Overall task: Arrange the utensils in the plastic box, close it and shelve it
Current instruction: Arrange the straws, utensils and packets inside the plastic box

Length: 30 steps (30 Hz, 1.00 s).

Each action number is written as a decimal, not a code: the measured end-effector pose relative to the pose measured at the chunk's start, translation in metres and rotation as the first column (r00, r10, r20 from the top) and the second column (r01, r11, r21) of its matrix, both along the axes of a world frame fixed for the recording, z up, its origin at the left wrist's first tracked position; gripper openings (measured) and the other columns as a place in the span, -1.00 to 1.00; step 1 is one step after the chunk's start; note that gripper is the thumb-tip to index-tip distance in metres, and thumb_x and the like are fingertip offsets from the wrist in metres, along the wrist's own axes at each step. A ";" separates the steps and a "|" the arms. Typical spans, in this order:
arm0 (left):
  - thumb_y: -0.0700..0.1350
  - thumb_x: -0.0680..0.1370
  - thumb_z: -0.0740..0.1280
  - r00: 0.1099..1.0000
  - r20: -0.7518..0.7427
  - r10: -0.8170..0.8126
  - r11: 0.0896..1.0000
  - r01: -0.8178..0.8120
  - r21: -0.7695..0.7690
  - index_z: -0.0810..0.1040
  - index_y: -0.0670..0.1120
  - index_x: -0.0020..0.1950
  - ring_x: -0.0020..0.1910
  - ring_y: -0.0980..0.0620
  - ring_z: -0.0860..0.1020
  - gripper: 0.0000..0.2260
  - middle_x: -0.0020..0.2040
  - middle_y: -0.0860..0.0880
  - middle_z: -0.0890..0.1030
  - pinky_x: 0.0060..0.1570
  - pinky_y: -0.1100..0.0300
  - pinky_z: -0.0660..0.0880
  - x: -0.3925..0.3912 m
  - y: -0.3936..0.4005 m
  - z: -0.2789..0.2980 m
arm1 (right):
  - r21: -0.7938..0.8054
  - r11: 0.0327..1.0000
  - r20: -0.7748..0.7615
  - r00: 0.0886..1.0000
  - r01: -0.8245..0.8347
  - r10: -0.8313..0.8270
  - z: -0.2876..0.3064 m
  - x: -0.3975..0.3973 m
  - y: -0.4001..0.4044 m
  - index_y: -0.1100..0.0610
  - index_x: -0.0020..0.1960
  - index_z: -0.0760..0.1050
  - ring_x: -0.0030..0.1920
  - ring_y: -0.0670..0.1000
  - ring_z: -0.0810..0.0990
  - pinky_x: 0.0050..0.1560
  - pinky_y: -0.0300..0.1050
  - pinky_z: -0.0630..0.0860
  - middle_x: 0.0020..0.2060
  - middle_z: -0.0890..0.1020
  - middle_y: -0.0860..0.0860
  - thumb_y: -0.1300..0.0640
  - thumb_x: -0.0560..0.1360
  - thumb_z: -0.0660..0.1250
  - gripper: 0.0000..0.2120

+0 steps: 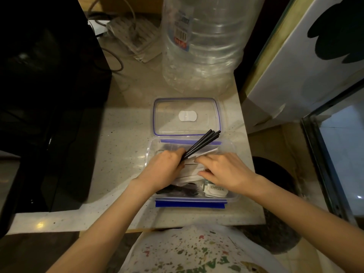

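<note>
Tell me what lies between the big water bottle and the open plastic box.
In the head view, the box's clear lid lies flat on the counter between the water bottle and the plastic box; black chopsticks reach over its near edge.

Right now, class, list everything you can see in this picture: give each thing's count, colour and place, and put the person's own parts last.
plastic box: one, clear with blue clips, open on the counter's front.
lid: one, clear, blue-edged, flat behind the box.
chopsticks: one bundle, black, sticking out over the box's far rim.
paper sleeves: several, white, in the box.
water bottle: one, clear, large, behind the lid.
counter: one, pale speckled.
power strip: one, grey, back of the counter.
left hand: grips the chopsticks.
right hand: fingers on the sleeves.
</note>
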<state>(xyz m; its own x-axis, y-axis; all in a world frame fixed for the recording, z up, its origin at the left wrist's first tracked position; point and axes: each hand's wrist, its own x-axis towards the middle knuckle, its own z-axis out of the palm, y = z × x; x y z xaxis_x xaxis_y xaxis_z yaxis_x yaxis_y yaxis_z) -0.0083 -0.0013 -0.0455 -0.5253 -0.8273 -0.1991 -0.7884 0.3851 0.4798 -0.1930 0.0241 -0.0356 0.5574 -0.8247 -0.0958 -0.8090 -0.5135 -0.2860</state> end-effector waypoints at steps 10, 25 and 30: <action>-0.21 0.53 0.25 0.994 -0.097 0.041 0.999 -0.039 0.027 0.49 -0.15 0.23 0.07 -0.13 0.54 -0.73 0.12 -0.16 0.55 0.10 -0.03 0.50 -0.002 0.000 0.001 | -0.026 1.000 -0.045 0.999 0.000 -0.001 0.001 0.009 -0.001 0.18 0.13 0.50 -0.14 0.09 0.63 -0.19 0.03 0.59 0.00 0.62 0.09 0.03 0.50 0.29 -0.72; -0.25 0.52 0.25 0.981 -0.167 0.098 0.995 -0.092 0.045 0.51 -0.15 0.09 -0.16 -0.04 0.56 -0.83 -0.06 -0.13 0.63 -0.08 0.06 0.55 0.000 0.002 0.010 | 0.077 0.991 -0.178 0.976 -0.112 0.124 0.000 0.015 -0.007 0.21 0.21 0.43 0.06 0.08 0.54 -0.02 0.03 0.56 0.11 0.50 0.10 0.01 0.50 0.28 -0.63; -0.25 0.52 0.26 0.978 -0.188 0.091 0.995 -0.082 0.057 0.52 -0.15 0.06 -0.16 -0.04 0.57 -0.86 -0.10 -0.09 0.61 -0.08 0.09 0.55 0.001 0.002 0.015 | 0.096 0.979 -0.226 0.954 -0.181 0.198 -0.002 0.023 -0.010 0.21 0.14 0.49 0.06 0.09 0.53 0.00 0.07 0.55 0.04 0.56 0.11 0.09 0.50 0.26 -0.72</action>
